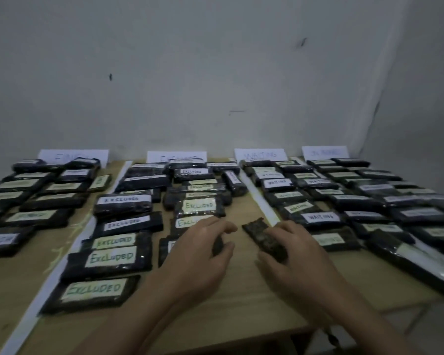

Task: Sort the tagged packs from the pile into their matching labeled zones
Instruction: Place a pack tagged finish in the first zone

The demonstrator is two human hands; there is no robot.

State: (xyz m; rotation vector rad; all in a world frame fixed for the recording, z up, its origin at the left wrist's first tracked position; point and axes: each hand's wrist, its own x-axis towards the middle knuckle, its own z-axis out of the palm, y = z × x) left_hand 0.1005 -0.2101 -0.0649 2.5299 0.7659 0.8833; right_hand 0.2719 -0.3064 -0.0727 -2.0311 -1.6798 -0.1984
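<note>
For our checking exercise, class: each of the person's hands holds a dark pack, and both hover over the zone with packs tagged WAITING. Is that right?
Not quite. In the head view the left hand and right hand each grip a dark plastic-wrapped pack, but they are in the EXCLUDED zone, left of the white tape strip; the WAITING-tagged packs lie beyond it.

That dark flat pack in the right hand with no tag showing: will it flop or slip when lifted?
The dark flat plastic-wrapped pack probably stays fairly stiff: it sticks out past the right hand without sagging. Its glossy wrap may be somewhat slippery, so the fingers should wrap its edges. Flat and rectangular, it is unlikely to roll.
</note>
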